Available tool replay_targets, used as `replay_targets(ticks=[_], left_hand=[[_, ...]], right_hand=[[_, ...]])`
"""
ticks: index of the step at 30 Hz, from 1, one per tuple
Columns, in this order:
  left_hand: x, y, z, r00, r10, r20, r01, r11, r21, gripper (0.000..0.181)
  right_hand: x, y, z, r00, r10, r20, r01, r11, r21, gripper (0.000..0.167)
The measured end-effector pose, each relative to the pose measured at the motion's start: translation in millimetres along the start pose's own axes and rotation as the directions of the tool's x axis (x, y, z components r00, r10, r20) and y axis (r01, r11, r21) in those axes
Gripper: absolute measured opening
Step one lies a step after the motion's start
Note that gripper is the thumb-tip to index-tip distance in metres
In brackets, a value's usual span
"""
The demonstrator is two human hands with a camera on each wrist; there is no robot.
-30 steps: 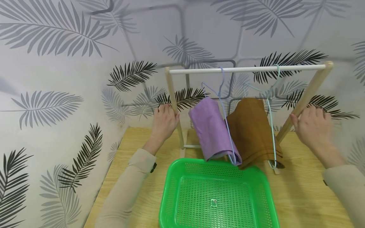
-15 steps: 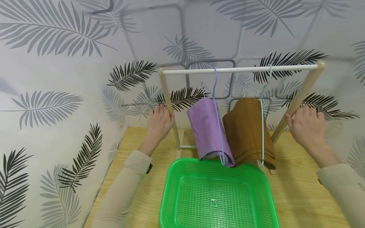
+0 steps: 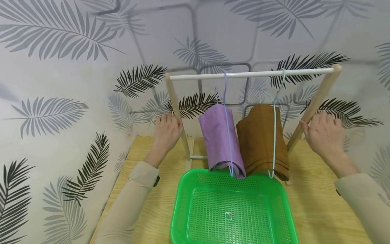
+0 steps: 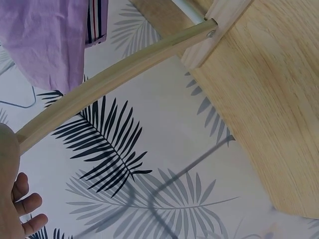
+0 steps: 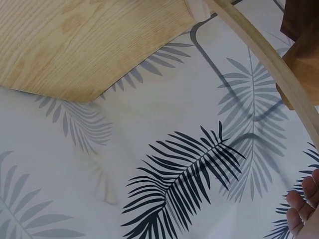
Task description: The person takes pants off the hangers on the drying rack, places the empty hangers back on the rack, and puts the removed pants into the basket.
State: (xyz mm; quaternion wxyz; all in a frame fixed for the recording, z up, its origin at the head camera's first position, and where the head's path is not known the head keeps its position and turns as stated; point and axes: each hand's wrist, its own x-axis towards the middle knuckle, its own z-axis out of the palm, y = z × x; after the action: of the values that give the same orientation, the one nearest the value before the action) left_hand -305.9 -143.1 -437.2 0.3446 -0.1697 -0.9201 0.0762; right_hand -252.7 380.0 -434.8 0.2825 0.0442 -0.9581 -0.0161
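A small wooden clothes rack (image 3: 250, 74) with a white top bar stands at the back of the table. My left hand (image 3: 167, 132) holds its left post, thumb across the front; my right hand (image 3: 323, 135) holds the right post likewise. Loosely bent fingertips (image 4: 31, 203) show beside the post in the left wrist view, and the right fingertips (image 5: 297, 206) in the right wrist view. From the bar hang a folded purple cloth (image 3: 217, 135) on a lilac hanger (image 3: 228, 132) and a folded brown cloth (image 3: 259, 139) on a pale teal hanger (image 3: 274, 135).
A green perforated plastic basket (image 3: 175, 206) sits in front of the rack, close below the hanging cloths. The wood-grain table (image 3: 152, 196) meets a wall (image 3: 100, 84) patterned with leaves behind the rack and on the left.
Both hands have shifted the rack to the left, with the two hangers and cloths on it. The swaying cloths now hang straighter. The basket has stayed in place.
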Motion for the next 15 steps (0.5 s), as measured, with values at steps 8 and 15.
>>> replay_targets(ticks=[8,15], left_hand=[[-2.0,-1.6,1.2,1.0,0.005,-0.017,-0.005,1.0,0.011,0.037],[-2.0,-0.8,1.5,1.0,0.003,-0.003,-0.003,1.0,0.023,0.036]], right_hand=[[-0.3,-1.7,2.6,0.994,-0.034,-0.105,0.033,0.999,-0.008,0.049],[-4.4,-3.5,-9.3,1.0,-0.01,0.004,0.01,0.999,0.034,0.051]])
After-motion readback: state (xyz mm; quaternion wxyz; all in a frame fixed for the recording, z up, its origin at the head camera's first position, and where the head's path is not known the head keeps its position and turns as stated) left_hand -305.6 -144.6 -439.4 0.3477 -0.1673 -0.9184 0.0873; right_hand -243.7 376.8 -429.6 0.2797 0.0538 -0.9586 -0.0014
